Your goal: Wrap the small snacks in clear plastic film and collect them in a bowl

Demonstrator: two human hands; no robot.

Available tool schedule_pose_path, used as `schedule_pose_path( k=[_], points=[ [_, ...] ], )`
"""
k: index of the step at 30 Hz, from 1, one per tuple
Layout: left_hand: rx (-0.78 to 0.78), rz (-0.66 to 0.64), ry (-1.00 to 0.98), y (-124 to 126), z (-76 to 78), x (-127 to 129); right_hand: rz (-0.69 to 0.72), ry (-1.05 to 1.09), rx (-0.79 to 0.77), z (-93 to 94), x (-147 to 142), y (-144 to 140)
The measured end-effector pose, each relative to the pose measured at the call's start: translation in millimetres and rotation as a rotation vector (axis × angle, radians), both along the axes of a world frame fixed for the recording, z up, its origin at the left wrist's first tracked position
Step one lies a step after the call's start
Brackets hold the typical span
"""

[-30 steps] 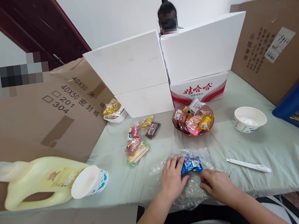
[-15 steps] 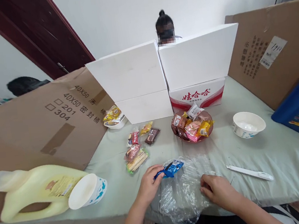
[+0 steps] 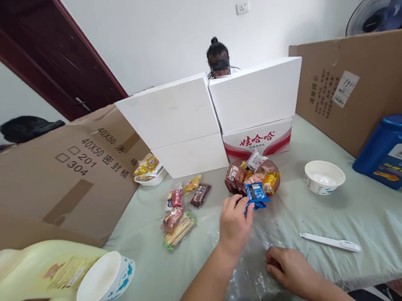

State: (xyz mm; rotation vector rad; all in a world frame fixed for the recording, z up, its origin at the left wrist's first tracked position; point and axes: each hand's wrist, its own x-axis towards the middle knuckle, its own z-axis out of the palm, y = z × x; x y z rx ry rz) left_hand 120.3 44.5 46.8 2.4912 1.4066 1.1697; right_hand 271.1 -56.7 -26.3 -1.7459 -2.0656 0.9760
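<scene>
My left hand point(image 3: 234, 222) is closed on a blue snack packet point(image 3: 256, 193), held over the near edge of a reddish bowl point(image 3: 274, 165). Wrapped snacks, such as a yellow packet point(image 3: 271, 182) and a brown packet point(image 3: 235, 179), fill that bowl. Below the left hand lies a crumpled clear plastic bag point(image 3: 250, 275). At the bag's right edge my right hand point(image 3: 290, 267) rests with curled fingers; whatever is inside them, if anything, is hidden. Left of the bowl are loose snacks, among them a dark brown packet point(image 3: 200, 195) and a packet of pale sticks point(image 3: 180, 230).
White boxes point(image 3: 181, 116) and a red-and-white carton point(image 3: 259, 142) stand behind the bowl. A paper bowl point(image 3: 325, 177), a white plastic strip point(image 3: 329, 242) and a blue jug point(image 3: 394, 152) sit right. Leftward are a tipped paper bowl point(image 3: 105, 279) and a yellow jug point(image 3: 50, 274). A person point(image 3: 218, 59) is beyond.
My left hand has carried the blue packet from above the plastic bag forward and right to the bowl. My right hand stays by the bag. The camera view has tilted up slightly.
</scene>
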Motion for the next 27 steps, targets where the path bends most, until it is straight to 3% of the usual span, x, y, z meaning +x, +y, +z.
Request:
schedule_pose_path(
  k=[3,6,12,15,20,23,27],
  points=[
    [-0.07,0.079,0.208,7.3,-3.8,25.4,-0.005,0.007,0.009,-0.7,0.5,-0.6],
    [-0.104,0.08,0.272,9.6,-3.6,33.8,0.001,0.017,0.026,-1.7,1.3,-0.6],
    [0.081,0.054,0.137,13.7,24.0,31.9,0.019,-0.014,0.026,-2.7,2.0,-1.1],
    [0.092,0.093,0.179,19.9,33.3,36.7,0.015,-0.001,0.044,-5.0,2.0,-1.8],
    [-0.167,0.136,0.45,28.5,14.8,45.1,-0.013,0.03,0.051,-6.0,2.2,-3.8],
    [-0.212,0.164,0.464,30.5,3.0,47.3,-0.019,0.033,0.038,-3.2,2.1,-4.3],
    [-0.233,0.17,0.422,31.1,1.8,51.4,-0.006,0.045,0.048,-2.1,1.8,-4.3]
  ],
)
